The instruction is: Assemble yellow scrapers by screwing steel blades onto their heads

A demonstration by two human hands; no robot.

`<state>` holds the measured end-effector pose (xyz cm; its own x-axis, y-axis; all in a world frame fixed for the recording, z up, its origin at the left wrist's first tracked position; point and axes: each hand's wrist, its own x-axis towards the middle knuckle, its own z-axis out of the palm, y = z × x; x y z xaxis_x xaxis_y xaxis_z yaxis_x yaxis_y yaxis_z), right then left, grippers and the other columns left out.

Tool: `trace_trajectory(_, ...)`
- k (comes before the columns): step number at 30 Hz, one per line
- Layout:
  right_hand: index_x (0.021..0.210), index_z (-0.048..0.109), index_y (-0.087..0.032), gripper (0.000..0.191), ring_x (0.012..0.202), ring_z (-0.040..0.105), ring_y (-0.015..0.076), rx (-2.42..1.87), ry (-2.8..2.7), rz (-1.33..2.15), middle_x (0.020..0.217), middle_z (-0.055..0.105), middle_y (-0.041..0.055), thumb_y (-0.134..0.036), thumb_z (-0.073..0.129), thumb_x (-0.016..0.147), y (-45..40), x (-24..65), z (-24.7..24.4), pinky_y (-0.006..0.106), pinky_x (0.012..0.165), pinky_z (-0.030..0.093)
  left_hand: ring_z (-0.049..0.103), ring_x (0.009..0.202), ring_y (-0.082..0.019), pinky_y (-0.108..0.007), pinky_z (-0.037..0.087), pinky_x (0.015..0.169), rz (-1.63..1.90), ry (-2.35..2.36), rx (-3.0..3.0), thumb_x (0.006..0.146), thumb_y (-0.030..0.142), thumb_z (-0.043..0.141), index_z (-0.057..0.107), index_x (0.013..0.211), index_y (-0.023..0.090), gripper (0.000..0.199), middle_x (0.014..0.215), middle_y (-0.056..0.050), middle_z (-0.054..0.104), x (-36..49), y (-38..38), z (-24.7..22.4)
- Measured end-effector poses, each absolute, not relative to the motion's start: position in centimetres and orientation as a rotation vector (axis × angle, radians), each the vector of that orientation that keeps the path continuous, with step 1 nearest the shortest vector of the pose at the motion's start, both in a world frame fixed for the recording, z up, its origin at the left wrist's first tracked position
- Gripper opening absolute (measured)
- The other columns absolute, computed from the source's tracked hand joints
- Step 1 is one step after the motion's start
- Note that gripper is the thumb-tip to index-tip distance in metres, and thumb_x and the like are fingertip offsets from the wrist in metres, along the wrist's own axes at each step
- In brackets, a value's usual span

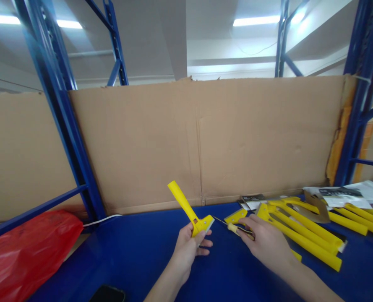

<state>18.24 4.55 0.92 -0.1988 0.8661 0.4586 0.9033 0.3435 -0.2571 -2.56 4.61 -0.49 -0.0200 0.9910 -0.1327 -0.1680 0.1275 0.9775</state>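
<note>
My left hand [188, 247] grips a yellow scraper [182, 200] by its head, with the long handle pointing up and to the left. A pale metal blade shows along the head's right edge. In my right hand [264, 239] is a screwdriver [233, 228] with a pale yellow handle. Its thin shaft points left toward the scraper's head, and its tip appears close to the blade; I cannot tell whether they touch. Behind my right fingers lies another yellow scraper [235, 217], partly hidden. Several more yellow scrapers [312, 247] are heaped to the right of that hand.
The blue tabletop [136, 251] ends at an upright cardboard panel [142, 147] between blue rack posts [76, 147]. A red plastic bag [35, 251] lies on the left, near a white cable [103, 219]. A dark phone-like object [107, 294] sits in front. Printed packets [343, 195] lie back right.
</note>
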Motion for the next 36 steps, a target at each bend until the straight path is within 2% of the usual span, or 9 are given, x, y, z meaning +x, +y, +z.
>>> trace_trajectory(2, 0.092, 0.068, -0.020, 0.019, 0.083, 0.067, 0.0281, -1.647, -2.189, -0.171, 0.092, 0.070, 0.0104, -0.025, 0.053, 0.082, 4.4, 18.5, 1.2, 0.037, 0.069, 0.052, 0.062, 0.055, -0.008, -0.017, 0.049, 0.045, 1.273, 1.226, 0.925, 0.083, 0.011, 0.057, 0.055, 0.104, 0.010, 0.021, 0.093, -0.011, 0.068, -2.8, 5.0, -0.5)
trace_trajectory(6, 0.103, 0.066, -0.017, 0.029, 0.094, 0.066, 0.0338, -1.842, -2.285, -0.078, 0.099, 0.071, 0.0152, -0.016, 0.059, 0.075, 4.1, 19.1, 1.5, 0.042, 0.076, 0.051, 0.063, 0.055, -0.008, -0.018, 0.051, 0.046, 1.337, 1.274, 0.864, 0.084, 0.008, 0.055, 0.056, 0.102, 0.010, 0.018, 0.093, -0.011, 0.068, -3.0, 5.2, -0.4)
trace_trajectory(9, 0.098, 0.067, -0.018, 0.023, 0.091, 0.068, 0.0312, -1.821, -2.306, 0.035, 0.096, 0.073, 0.0125, -0.016, 0.055, 0.079, 4.2, 19.6, 1.4, 0.040, 0.076, 0.051, 0.064, 0.057, -0.009, -0.018, 0.052, 0.046, 1.359, 1.283, 0.854, 0.084, 0.008, 0.055, 0.056, 0.101, 0.010, 0.017, 0.093, -0.011, 0.068, -2.9, 5.1, -0.5)
trace_trajectory(15, 0.106, 0.063, -0.019, 0.027, 0.088, 0.067, 0.0268, -1.466, -2.111, 0.057, 0.100, 0.069, 0.0113, -0.027, 0.045, 0.087, 5.1, 20.1, 1.1, 0.039, 0.079, 0.051, 0.064, 0.057, -0.010, -0.019, 0.052, 0.045, 1.417, 1.300, 0.816, 0.083, 0.008, 0.056, 0.056, 0.100, 0.010, 0.017, 0.094, -0.011, 0.068, -3.3, 5.2, -0.6)
trace_trajectory(21, 0.110, 0.058, -0.021, 0.028, 0.098, 0.062, 0.0247, -1.189, -2.020, 0.146, 0.108, 0.065, 0.0111, -0.035, 0.043, 0.090, 4.6, 19.7, 1.8, 0.039, 0.087, 0.049, 0.065, 0.058, -0.011, -0.020, 0.053, 0.047, 1.456, 1.302, 0.780, 0.083, 0.008, 0.057, 0.056, 0.099, 0.010, 0.016, 0.093, -0.012, 0.068, -3.6, 5.6, -0.6)
trace_trajectory(27, 0.107, 0.059, -0.023, 0.024, 0.093, 0.063, 0.0216, -1.052, -2.041, 0.218, 0.103, 0.065, 0.0084, -0.033, 0.045, 0.090, 3.5, 19.2, 2.4, 0.034, 0.083, 0.052, 0.065, 0.056, -0.011, -0.021, 0.052, 0.046, 1.454, 1.296, 0.767, 0.082, 0.006, 0.057, 0.057, 0.097, 0.011, 0.015, 0.088, -0.010, 0.068, -3.4, 5.6, -0.5)
trace_trajectory(36, 0.112, 0.058, -0.023, 0.026, 0.097, 0.063, 0.0218, -1.049, -2.079, 0.219, 0.108, 0.064, 0.0089, -0.031, 0.045, 0.091, 3.4, 19.0, 1.7, 0.035, 0.087, 0.051, 0.065, 0.056, -0.011, -0.020, 0.052, 0.045, 1.442, 1.313, 0.795, 0.083, 0.004, 0.054, 0.056, 0.098, 0.010, 0.016, 0.086, -0.009, 0.068, -3.3, 5.5, -0.5)
